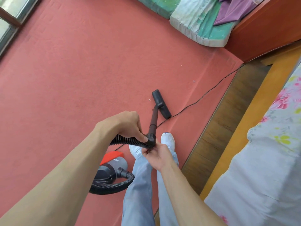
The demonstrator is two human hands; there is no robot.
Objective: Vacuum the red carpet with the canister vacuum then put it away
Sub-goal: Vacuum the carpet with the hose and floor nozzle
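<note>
The left grip (126, 126), a bare hand, is clamped over the ribbed hose (127, 141) right where it meets the black elbow (151, 138), while the right grip (157, 156) pinches that elbow from below with its fingertips; so both hold the same joint, touching it from opposite sides. From there the wand (154, 116) runs forward and down, away from the person, to the floor head (161, 104), which sits flat on the red carpet (73, 70) with its long axis slanted across the wand. The canister vacuum (112, 167) stands on the carpet just beside the person's legs, nearer than the hands. 1 pale scrap (149, 100) lies just left of the head and another scrap (194, 81) further off to the right, so the next stroke likely pushes along the wand's line. The power cord (203, 97) passes close by the head's near end and could be snagged.
</note>
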